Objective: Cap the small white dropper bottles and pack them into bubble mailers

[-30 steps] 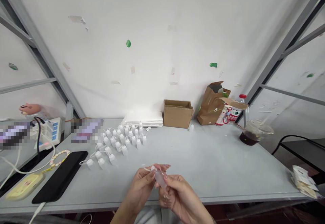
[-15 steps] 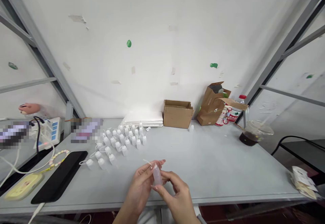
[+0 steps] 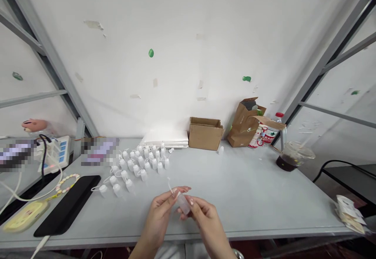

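Both hands hold one small translucent plastic bottle (image 3: pixel 183 203) above the front of the table. My left hand (image 3: pixel 161 211) pinches its upper end, where a thin white strap sticks up past the fingers. My right hand (image 3: pixel 205 216) grips the bottle's body from the right, thumb on top. The bottle is tilted, its lower end toward the lower right. Left of the hands, several similar small white bottles (image 3: pixel 129 185) stand in loose rows, many with looped straps. The fingers hide part of the held bottle's neck.
An open cardboard box (image 3: pixel 205 135) stands at the back, beside a stack of white sheets (image 3: pixel 164 139). A paper bag (image 3: pixel 242 128) and a cup of dark drink (image 3: pixel 289 161) are at right. A black power bank or phone (image 3: pixel 69 206) and a yellow case (image 3: pixel 26 216) lie at left.
The bottle has tipped from nearly upright to a slant. My right thumb has moved from under its lower end up onto its side. The strap now points more upward.
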Action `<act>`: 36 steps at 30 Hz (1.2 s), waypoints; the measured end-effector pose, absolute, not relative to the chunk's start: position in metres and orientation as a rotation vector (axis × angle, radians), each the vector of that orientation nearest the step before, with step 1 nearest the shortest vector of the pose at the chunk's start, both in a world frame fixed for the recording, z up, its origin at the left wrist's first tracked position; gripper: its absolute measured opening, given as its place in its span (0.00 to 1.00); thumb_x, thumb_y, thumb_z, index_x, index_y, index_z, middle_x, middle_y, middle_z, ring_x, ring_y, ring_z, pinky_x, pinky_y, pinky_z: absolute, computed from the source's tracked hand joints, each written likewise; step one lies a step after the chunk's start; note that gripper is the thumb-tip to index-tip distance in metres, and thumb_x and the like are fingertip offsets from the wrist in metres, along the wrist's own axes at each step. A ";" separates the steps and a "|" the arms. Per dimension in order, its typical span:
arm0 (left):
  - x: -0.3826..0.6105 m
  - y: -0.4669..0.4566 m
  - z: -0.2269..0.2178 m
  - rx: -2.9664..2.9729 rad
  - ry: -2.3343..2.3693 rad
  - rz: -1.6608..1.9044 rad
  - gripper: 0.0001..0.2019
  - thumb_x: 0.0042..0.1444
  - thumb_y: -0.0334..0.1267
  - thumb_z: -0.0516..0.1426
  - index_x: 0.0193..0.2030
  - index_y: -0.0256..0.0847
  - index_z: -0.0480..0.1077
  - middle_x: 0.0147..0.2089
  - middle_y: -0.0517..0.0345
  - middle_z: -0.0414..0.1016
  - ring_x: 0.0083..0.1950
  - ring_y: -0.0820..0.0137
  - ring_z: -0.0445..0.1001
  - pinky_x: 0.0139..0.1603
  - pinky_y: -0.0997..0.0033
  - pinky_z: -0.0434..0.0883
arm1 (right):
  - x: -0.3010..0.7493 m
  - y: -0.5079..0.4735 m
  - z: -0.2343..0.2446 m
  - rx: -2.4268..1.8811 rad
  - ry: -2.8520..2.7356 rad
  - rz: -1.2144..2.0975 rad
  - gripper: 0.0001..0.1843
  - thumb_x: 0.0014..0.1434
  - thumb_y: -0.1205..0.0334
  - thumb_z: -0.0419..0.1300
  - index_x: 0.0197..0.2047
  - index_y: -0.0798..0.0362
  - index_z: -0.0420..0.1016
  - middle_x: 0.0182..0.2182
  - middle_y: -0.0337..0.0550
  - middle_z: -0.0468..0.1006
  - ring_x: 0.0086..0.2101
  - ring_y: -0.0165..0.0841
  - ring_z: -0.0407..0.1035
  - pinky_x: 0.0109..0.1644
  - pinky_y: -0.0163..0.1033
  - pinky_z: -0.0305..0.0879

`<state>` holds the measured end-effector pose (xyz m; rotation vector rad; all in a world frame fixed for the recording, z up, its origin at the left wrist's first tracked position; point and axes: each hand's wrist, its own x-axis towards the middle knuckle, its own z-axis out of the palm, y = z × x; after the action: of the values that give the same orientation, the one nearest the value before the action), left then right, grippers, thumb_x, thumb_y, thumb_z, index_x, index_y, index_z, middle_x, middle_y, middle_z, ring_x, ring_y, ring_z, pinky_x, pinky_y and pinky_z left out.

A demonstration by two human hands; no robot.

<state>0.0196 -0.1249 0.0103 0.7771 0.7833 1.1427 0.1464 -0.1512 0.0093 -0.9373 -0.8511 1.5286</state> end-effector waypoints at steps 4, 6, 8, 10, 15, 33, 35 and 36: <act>0.022 -0.125 0.015 0.745 0.811 1.156 0.16 0.43 0.46 0.64 0.34 0.36 0.79 0.45 0.45 0.78 0.55 0.51 0.66 0.57 0.56 0.58 | 0.147 -0.155 0.005 -1.154 -0.996 1.201 0.19 0.40 0.52 0.70 0.36 0.52 0.79 0.27 0.42 0.77 0.31 0.34 0.68 0.40 0.38 0.64; 0.022 -0.125 0.016 0.716 0.766 1.131 0.17 0.44 0.48 0.63 0.36 0.36 0.78 0.47 0.44 0.77 0.56 0.52 0.66 0.58 0.56 0.58 | 0.147 -0.156 0.006 -1.142 -1.022 1.200 0.18 0.44 0.49 0.66 0.34 0.54 0.79 0.25 0.43 0.77 0.29 0.34 0.68 0.37 0.38 0.65; 0.022 -0.124 0.015 0.689 0.738 1.120 0.19 0.46 0.50 0.62 0.37 0.36 0.78 0.48 0.44 0.77 0.56 0.52 0.66 0.57 0.56 0.59 | 0.147 -0.156 0.008 -1.091 -1.018 1.271 0.20 0.47 0.46 0.64 0.33 0.55 0.79 0.22 0.44 0.76 0.26 0.33 0.67 0.34 0.38 0.65; 0.022 -0.122 0.014 0.675 0.726 1.123 0.19 0.46 0.50 0.62 0.38 0.36 0.77 0.47 0.44 0.77 0.56 0.54 0.66 0.58 0.58 0.59 | 0.146 -0.155 0.009 -1.045 -1.015 1.344 0.20 0.48 0.46 0.63 0.31 0.56 0.79 0.21 0.43 0.76 0.24 0.31 0.67 0.32 0.37 0.65; 0.025 -0.122 0.013 0.675 0.719 1.136 0.16 0.44 0.49 0.63 0.33 0.37 0.77 0.43 0.46 0.79 0.53 0.57 0.70 0.54 0.62 0.63 | 0.144 -0.154 0.005 -0.924 -0.948 1.466 0.18 0.49 0.47 0.63 0.28 0.57 0.78 0.20 0.42 0.75 0.22 0.29 0.65 0.31 0.35 0.63; 0.027 -0.122 0.016 0.633 0.844 1.167 0.15 0.41 0.45 0.66 0.34 0.37 0.78 0.43 0.46 0.79 0.50 0.57 0.71 0.46 0.64 0.66 | 0.147 -0.146 0.010 -0.890 -0.849 1.554 0.19 0.45 0.49 0.66 0.33 0.57 0.78 0.25 0.44 0.77 0.26 0.29 0.67 0.35 0.35 0.63; 0.027 -0.121 0.017 0.644 0.849 1.180 0.15 0.41 0.45 0.66 0.34 0.37 0.78 0.43 0.46 0.79 0.52 0.57 0.70 0.49 0.64 0.64 | 0.146 -0.146 0.009 -0.985 -0.932 1.396 0.19 0.43 0.52 0.68 0.36 0.55 0.78 0.27 0.42 0.78 0.28 0.30 0.68 0.37 0.35 0.64; 0.026 -0.121 0.018 0.632 0.841 1.169 0.16 0.42 0.46 0.65 0.35 0.36 0.78 0.43 0.46 0.79 0.52 0.57 0.69 0.50 0.64 0.64 | 0.146 -0.146 0.010 -1.021 -0.958 1.347 0.18 0.43 0.53 0.69 0.35 0.55 0.78 0.27 0.42 0.78 0.28 0.30 0.68 0.36 0.35 0.64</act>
<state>0.0264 -0.1205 0.0176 0.6321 0.8407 1.1689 0.1457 -0.1457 0.0096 -1.0206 -0.9584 1.3472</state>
